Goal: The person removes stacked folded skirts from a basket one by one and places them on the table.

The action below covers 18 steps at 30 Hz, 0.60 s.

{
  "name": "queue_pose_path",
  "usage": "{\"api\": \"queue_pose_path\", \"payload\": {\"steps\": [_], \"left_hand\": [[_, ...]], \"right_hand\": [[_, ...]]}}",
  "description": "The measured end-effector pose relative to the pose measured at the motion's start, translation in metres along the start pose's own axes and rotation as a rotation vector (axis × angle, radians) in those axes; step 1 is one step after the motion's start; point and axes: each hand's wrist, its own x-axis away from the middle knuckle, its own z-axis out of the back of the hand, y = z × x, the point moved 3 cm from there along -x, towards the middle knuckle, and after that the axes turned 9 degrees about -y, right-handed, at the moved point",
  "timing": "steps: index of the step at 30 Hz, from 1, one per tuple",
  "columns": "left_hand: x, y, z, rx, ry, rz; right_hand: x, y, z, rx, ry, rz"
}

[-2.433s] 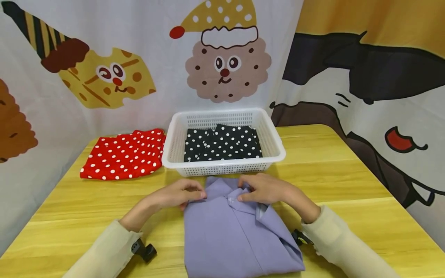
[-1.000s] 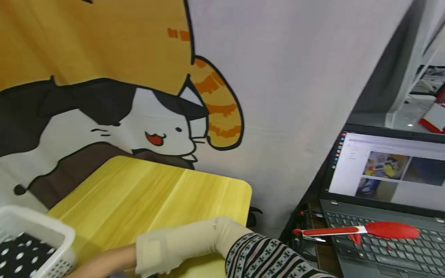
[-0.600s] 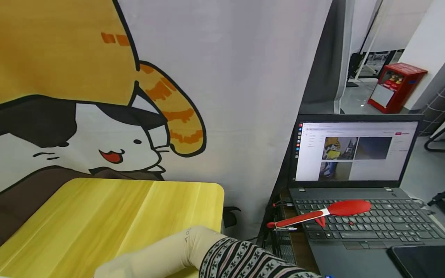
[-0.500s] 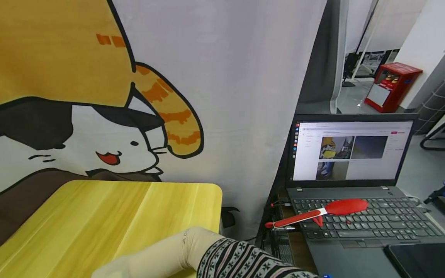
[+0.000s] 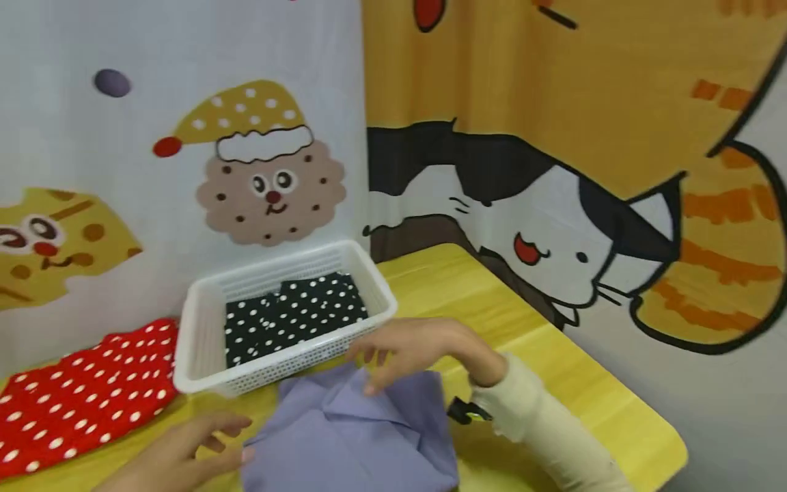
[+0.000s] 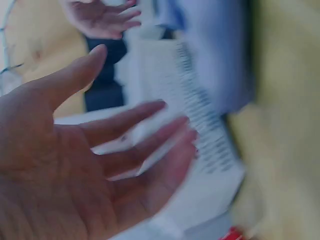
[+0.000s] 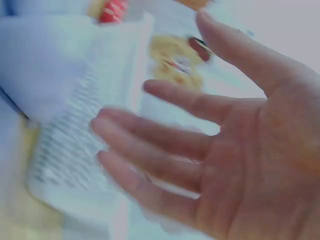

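Note:
A folded lavender shirt (image 5: 344,444) lies on the table in front of the basket in the head view. My left hand (image 5: 184,447) is at the shirt's left edge, fingers loosely extended and thumb tip at the fabric. Over the shirt's upper part hovers my right hand (image 5: 418,345), its fingers slightly bent near the basket's front corner. Both wrist views are blurred. The left wrist view shows the left palm (image 6: 55,175) with fingers spread and nothing held. Likewise, the right palm (image 7: 255,165) holds nothing, with the basket's perforated wall (image 7: 70,135) beyond the fingers.
A white plastic basket (image 5: 205,335) holds folded black polka-dot cloth (image 5: 295,311). Left of it lies a folded red polka-dot cloth (image 5: 92,396). The wooden table (image 5: 529,355) reaches to the right, and a cartoon-printed curtain (image 5: 160,198) hangs behind.
The head view swung right to a laptop with a red utensil lying on it, then back to the table. Both hands, earlier fingering the shirt's upper part, are now loosened from it.

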Motion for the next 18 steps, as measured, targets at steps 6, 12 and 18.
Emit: {"api": "queue_pose_path", "payload": {"steps": [6, 12, 18], "left_hand": [[0.035, 0.029, 0.066, -0.047, 0.245, -0.075], [0.043, 0.021, 0.125, -0.049, 0.427, -0.026], [0.046, -0.003, 0.166, -0.121, 0.448, 0.057]], "right_hand": [[0.038, 0.024, 0.035, -0.093, 0.29, 0.0], [0.038, 0.033, 0.059, -0.022, 0.291, -0.064], [0.016, 0.031, 0.101, 0.133, 0.315, -0.1]]}}
